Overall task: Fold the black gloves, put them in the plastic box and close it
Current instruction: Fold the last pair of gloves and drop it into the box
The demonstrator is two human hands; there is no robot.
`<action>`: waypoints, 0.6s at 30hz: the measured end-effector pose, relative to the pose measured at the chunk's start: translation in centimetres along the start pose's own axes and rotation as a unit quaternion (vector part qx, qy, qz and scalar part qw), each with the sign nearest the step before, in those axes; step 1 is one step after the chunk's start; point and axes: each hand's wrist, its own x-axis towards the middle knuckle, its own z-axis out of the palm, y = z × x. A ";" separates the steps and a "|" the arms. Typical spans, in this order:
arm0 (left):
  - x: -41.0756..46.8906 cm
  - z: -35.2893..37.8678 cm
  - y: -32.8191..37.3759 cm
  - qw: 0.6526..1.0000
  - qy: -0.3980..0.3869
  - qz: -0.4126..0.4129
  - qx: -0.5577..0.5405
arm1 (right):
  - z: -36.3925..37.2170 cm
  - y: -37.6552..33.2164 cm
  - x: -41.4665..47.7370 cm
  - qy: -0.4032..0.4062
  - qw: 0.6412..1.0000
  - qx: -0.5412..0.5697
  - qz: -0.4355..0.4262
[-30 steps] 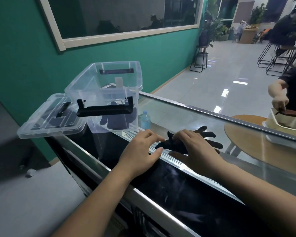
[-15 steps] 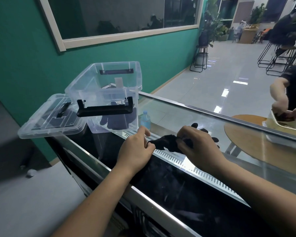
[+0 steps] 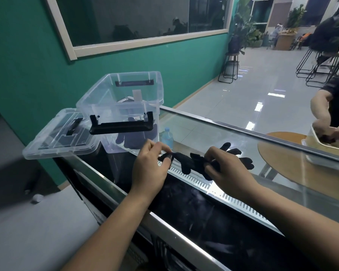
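Glove, black knit fabric, strung between hands just above counter, long axis hand to hand. Left hand pinches cuff; right hand grips finger end. Clear plastic box, open, beyond left hand, which is nearer.

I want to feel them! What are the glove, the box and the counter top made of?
The glove looks like soft black knit fabric: it droops and bunches between the left hand and right hand. The box looks like clear hard plastic, glossy and see-through, with black handles. The counter top seems to be glass: shiny, and things show through it.
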 end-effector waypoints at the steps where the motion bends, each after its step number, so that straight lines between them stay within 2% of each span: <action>1: 0.0 -0.2 0.1 1.000 0.015 0.012 -0.013 | 0.0 0.0 0.0 -0.002 1.000 0.002 0.005; 6: -0.3 -0.7 0.5 0.992 0.056 0.071 -0.083 | 0.0 -0.1 0.1 0.020 0.999 0.004 0.031; 9: -0.2 -1.3 0.7 0.992 0.056 0.033 -0.108 | -0.1 -0.2 0.2 0.028 0.999 0.012 0.044; 13: 0.3 -2.2 1.1 0.995 0.059 -0.006 -0.080 | -0.1 -0.3 0.2 0.026 0.999 0.007 0.045; 18: 1.6 -3.4 2.0 0.992 0.032 -0.054 -0.112 | -0.1 -0.3 0.3 0.025 0.998 0.008 0.049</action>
